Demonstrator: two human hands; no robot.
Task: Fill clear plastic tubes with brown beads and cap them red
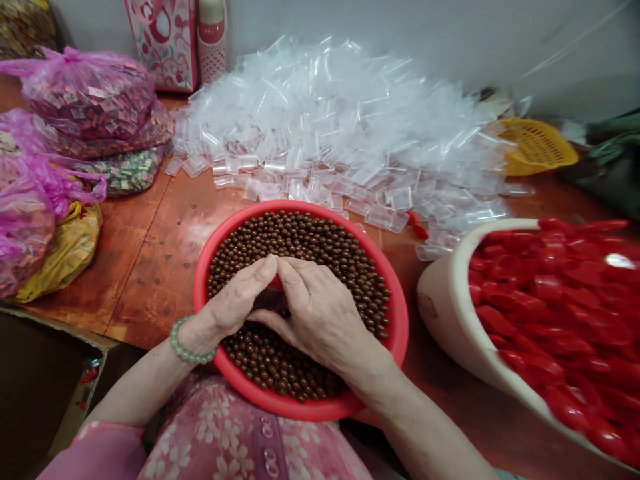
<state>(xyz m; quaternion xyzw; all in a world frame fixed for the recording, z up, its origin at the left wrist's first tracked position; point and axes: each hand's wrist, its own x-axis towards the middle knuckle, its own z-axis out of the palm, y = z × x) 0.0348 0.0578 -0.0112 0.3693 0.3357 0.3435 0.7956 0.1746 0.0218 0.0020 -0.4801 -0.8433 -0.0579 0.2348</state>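
Over a red basin of round brown balls, my two hands meet at the fingertips. My left hand, with a green bead bracelet at its wrist, is closed around a small red plastic piece. My right hand curls round the same piece from the other side, thumb below and fingers above. Only a bit of red shows between the hands; the rest is hidden by my fingers.
Clear plastic tubes lie heaped along the wall behind the basin. At right stands a white tub full of red plastic pieces, with a yellow basket behind. Pink bags sit at left; an open carton is below.
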